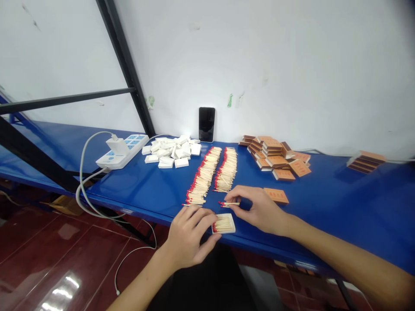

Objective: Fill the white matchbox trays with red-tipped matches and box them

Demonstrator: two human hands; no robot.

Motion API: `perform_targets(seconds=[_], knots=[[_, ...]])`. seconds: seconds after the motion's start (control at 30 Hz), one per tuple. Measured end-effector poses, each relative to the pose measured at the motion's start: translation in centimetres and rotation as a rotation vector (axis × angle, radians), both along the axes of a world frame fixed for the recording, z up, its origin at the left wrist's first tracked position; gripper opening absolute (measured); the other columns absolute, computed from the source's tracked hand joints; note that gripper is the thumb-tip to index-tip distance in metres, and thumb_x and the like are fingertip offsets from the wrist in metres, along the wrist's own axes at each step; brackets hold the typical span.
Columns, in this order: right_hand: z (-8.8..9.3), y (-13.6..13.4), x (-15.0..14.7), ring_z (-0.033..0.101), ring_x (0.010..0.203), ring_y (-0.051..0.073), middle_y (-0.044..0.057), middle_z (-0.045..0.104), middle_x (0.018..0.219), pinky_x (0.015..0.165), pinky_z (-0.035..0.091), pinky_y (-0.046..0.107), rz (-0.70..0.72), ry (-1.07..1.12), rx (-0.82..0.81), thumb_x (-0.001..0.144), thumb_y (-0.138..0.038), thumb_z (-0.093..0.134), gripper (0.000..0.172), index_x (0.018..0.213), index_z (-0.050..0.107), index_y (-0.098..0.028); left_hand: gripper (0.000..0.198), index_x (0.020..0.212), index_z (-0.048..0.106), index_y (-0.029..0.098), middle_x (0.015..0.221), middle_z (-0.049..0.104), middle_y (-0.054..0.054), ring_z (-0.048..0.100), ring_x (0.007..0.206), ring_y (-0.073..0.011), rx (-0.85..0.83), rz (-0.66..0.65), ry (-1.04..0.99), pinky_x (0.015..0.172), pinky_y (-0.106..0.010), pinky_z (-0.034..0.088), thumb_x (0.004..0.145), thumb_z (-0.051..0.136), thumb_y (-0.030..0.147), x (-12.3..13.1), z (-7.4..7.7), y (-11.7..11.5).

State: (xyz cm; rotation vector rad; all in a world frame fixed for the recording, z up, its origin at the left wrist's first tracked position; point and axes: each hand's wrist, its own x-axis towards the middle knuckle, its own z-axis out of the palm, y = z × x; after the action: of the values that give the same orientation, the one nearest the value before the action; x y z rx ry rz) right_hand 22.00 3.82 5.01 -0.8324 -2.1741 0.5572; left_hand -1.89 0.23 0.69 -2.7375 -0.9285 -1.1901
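My left hand (193, 233) grips the left end of a white matchbox tray (232, 223) at the table's front edge. Red-tipped matches (223, 224) lie side by side in that tray. Just above and to the right, my right hand (251, 205) pinches a few matches (231, 204) between thumb and fingers, their red heads pointing left. Beyond the hands, two long rows of matches lie on the blue table, a left row (204, 177) and a right row (226, 170). One orange matchbox sleeve (276, 195) lies flat behind my right hand.
White trays (175, 149) are heaped at the back left, beside a power strip (125, 151) with cables. A phone (206, 124) leans on the wall. Orange matchbox sleeves (275, 160) are piled back right, with a small stack (366, 161) farther right. A black metal frame (128, 65) stands left.
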Motion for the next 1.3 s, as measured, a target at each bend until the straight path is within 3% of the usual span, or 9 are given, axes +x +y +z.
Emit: perform_targets(seconds=[0.2, 0.37, 0.6, 0.83, 1.1, 1.3], knots=[[0.6, -1.1, -0.4, 0.064, 0.076, 0.014, 0.003, 0.071, 0.087, 0.071, 0.052, 0.026, 0.097, 0.049, -0.048, 0.091, -0.014, 0.063, 0.007, 0.094, 0.066, -0.02, 0.031, 0.115, 0.055, 0.018, 0.105, 0.072, -0.006, 0.058, 0.091, -0.0237, -0.063, 0.027, -0.051, 0.083, -0.037, 0.047, 0.089, 0.067, 0.028, 0.0, 0.2, -0.1], [0.3, -1.7, -0.8, 0.067, 0.085, 0.016, 0.003, 0.072, 0.088, 0.076, 0.053, 0.027, 0.194, 0.009, 0.043, 0.092, -0.008, 0.058, 0.015, 0.09, 0.065, -0.021, 0.036, 0.117, 0.058, 0.021, 0.107, 0.073, -0.004, 0.06, 0.092, -0.022, -0.152, 0.047, -0.046, 0.084, -0.035, 0.048, 0.089, 0.072, 0.039, 0.0, 0.4, -0.1], [0.2, -1.9, -0.9, 0.064, 0.076, 0.014, 0.0, 0.071, 0.083, 0.081, 0.05, 0.029, 0.18, -0.101, 0.038, 0.095, -0.012, 0.059, 0.012, 0.094, 0.066, -0.021, 0.032, 0.111, 0.061, 0.022, 0.103, 0.074, -0.002, 0.061, 0.089, -0.0213, -0.188, 0.045, -0.042, 0.082, -0.034, 0.048, 0.089, 0.072, 0.042, 0.1, 0.6, -0.1], [0.0, -1.9, -0.9, 0.067, 0.083, 0.015, 0.002, 0.073, 0.09, 0.076, 0.054, 0.026, 0.185, -0.071, 0.009, 0.094, -0.015, 0.062, 0.01, 0.098, 0.067, -0.021, 0.027, 0.107, 0.063, 0.022, 0.1, 0.075, -0.002, 0.06, 0.087, -0.0205, -0.159, 0.034, -0.039, 0.08, -0.034, 0.048, 0.092, 0.068, 0.044, 0.1, 0.6, 0.0], [0.2, -1.5, -0.6, 0.067, 0.08, 0.017, 0.006, 0.074, 0.09, 0.072, 0.056, 0.03, 0.127, 0.053, 0.149, 0.09, -0.01, 0.059, 0.018, 0.103, 0.065, -0.021, 0.025, 0.11, 0.064, 0.022, 0.105, 0.075, -0.002, 0.06, 0.091, -0.0215, -0.139, 0.006, -0.026, 0.084, -0.036, 0.048, 0.092, 0.068, 0.04, 0.1, 0.7, 0.0], [0.5, -1.5, -0.5, 0.064, 0.074, 0.017, 0.005, 0.073, 0.084, 0.069, 0.052, 0.03, 0.132, -0.039, 0.158, 0.09, -0.007, 0.055, 0.02, 0.1, 0.066, -0.019, 0.015, 0.109, 0.067, 0.024, 0.111, 0.072, -0.003, 0.06, 0.094, -0.0213, -0.103, -0.025, 0.019, 0.086, -0.036, 0.047, 0.096, 0.063, 0.03, -0.2, 0.7, 0.1]])
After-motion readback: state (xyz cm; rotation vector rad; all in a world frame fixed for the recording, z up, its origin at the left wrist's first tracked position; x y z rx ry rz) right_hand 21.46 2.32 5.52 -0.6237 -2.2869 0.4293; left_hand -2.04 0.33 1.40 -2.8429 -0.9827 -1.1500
